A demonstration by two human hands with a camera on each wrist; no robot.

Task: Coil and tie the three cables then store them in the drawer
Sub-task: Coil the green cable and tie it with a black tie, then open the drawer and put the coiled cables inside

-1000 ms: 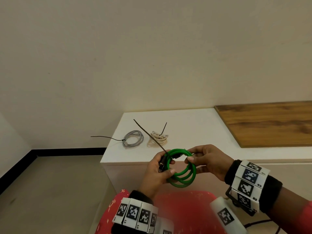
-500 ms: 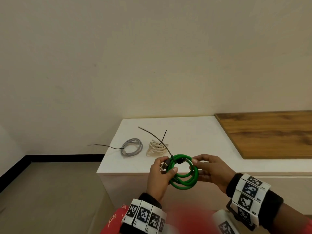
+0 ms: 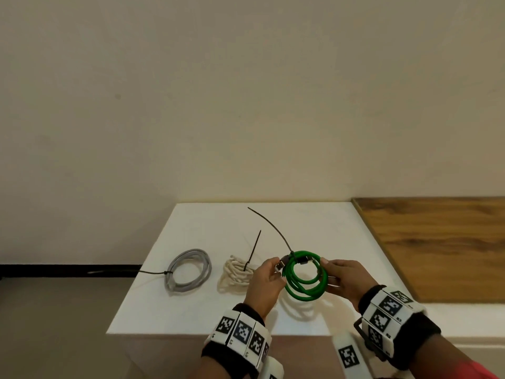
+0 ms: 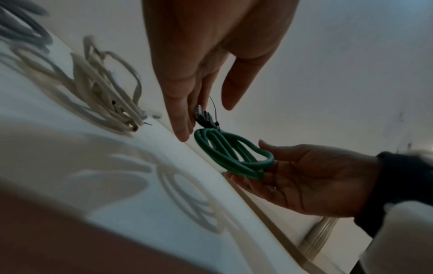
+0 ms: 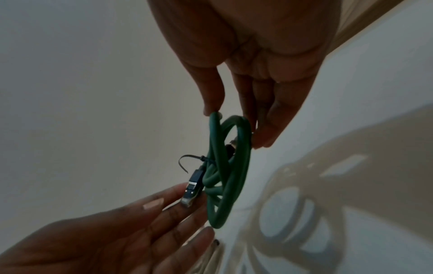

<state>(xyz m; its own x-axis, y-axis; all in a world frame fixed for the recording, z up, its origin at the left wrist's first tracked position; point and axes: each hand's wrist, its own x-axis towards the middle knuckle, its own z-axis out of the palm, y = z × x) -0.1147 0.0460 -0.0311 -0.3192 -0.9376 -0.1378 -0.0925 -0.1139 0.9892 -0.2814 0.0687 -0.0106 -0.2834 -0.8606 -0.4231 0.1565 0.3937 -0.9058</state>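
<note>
A coiled green cable (image 3: 304,277) hangs in the air just above the white cabinet top (image 3: 314,222), between my two hands. A black zip tie (image 3: 273,228) binds it at the top, with its long tail pointing up and left. My left hand (image 3: 277,270) pinches the black plug (image 5: 194,183) at the coil's left side with nearly straight fingertips. Thumb over and fingers under, my right hand (image 3: 328,272) pinches the coil's right side. A tied grey cable coil (image 3: 190,269) and a tied cream cable bundle (image 3: 236,273) lie on the top to the left.
A wooden panel (image 3: 437,242) covers the surface to the right of the white top. The grey coil's tie tail (image 3: 153,272) sticks out past the left edge. A bare wall stands behind, and floor lies to the left.
Both hands carried the green coil forward, from in front of the cabinet to above its top. The left hand loosened from gripping the coil to fingertips on the plug.
</note>
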